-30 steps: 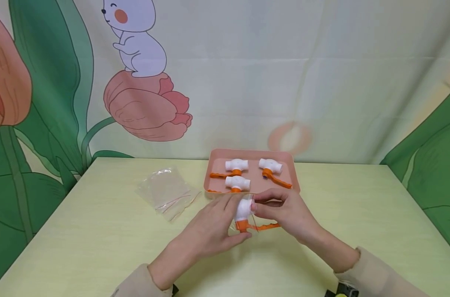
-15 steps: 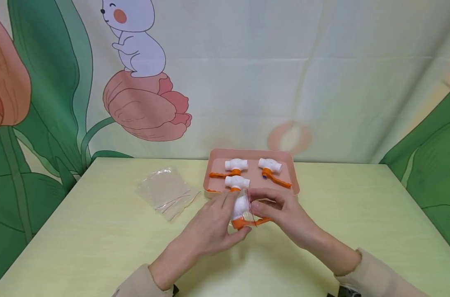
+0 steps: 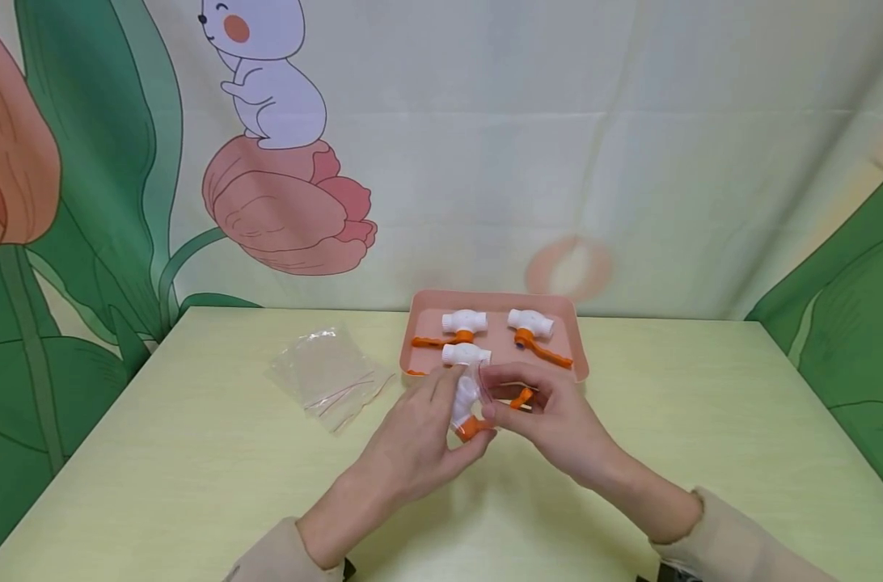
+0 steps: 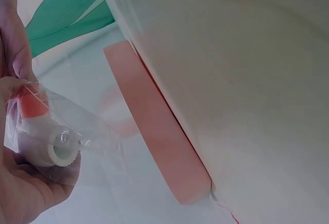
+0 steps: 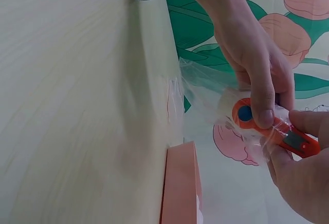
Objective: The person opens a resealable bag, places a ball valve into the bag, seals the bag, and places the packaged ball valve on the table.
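A white ball valve (image 3: 466, 394) with an orange lever handle (image 3: 521, 398) sits inside a clear zip bag (image 4: 95, 134), raised in front of the tray. My left hand (image 3: 418, 434) grips the valve body through the plastic, its thumb under the orange part. At the bag's mouth, my right hand (image 3: 554, 416) pinches the edge with thumb and fingers; the handle's tip shows beyond it. In the right wrist view the blue-centred handle hub (image 5: 244, 113) faces the camera, a thumb pressing beside it. The left wrist view shows the valve's ribbed open end (image 4: 64, 149) through the film.
Behind the hands stands a pink tray (image 3: 500, 305) at the table's back edge. It holds more valves: one at the back left (image 3: 464, 322), one in front (image 3: 466, 354) partly hidden, and one at right (image 3: 531, 323). Empty zip bags (image 3: 328, 364) lie left of it.
The bagged valve has tilted and shifted slightly up and left, its handle tip swinging upward. My right hand has moved left with the bag's edge. Tray and loose bags stay put.
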`<state>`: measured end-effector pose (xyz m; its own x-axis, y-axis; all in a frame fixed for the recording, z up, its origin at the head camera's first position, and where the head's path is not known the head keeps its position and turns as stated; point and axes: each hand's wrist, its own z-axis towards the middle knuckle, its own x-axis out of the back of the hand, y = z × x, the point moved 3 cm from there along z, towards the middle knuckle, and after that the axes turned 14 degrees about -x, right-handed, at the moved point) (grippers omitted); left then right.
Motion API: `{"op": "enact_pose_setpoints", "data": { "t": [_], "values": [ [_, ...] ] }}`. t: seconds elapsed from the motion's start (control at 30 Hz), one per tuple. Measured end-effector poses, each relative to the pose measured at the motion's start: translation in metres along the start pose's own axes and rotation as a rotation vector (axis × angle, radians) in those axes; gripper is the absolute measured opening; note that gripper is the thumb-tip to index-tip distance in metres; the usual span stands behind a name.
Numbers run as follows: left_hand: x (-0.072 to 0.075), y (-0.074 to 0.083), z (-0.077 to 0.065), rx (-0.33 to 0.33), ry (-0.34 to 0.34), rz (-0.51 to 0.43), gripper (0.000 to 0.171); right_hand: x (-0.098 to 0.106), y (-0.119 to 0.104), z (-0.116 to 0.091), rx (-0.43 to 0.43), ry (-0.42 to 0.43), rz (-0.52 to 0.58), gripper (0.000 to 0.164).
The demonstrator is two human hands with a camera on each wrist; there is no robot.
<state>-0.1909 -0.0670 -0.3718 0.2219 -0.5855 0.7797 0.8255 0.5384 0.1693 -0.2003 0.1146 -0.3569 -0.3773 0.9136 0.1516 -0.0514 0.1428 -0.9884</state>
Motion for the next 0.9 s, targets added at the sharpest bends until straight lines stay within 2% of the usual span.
{"op": "enact_pose_setpoints", "data": {
  "t": [0.27, 0.43, 0.57, 0.67, 0.9],
  "values": [
    [0.002, -0.002, -0.001, 0.052, 0.003, -0.013, 0.067, 0.007, -0.004, -0.001, 0.036, 0.059, -0.066, 0.023],
    [0.001, -0.002, 0.000, 0.046, 0.020, -0.013, 0.065, 0.010, -0.007, -0.002, 0.072, 0.110, -0.148, 0.024],
    [0.001, -0.002, -0.001, 0.050, 0.030, -0.016, 0.064, 0.013, -0.008, -0.002, 0.056, 0.141, -0.135, 0.028],
    [0.000, -0.002, -0.001, 0.064, 0.026, -0.024, 0.064, 0.016, -0.008, -0.002, 0.045, 0.157, -0.136, 0.023],
    [0.001, 0.000, 0.000, 0.062, 0.033, -0.025, 0.064, 0.016, -0.009, -0.001, 0.043, 0.142, -0.117, 0.017]
  ]
}}
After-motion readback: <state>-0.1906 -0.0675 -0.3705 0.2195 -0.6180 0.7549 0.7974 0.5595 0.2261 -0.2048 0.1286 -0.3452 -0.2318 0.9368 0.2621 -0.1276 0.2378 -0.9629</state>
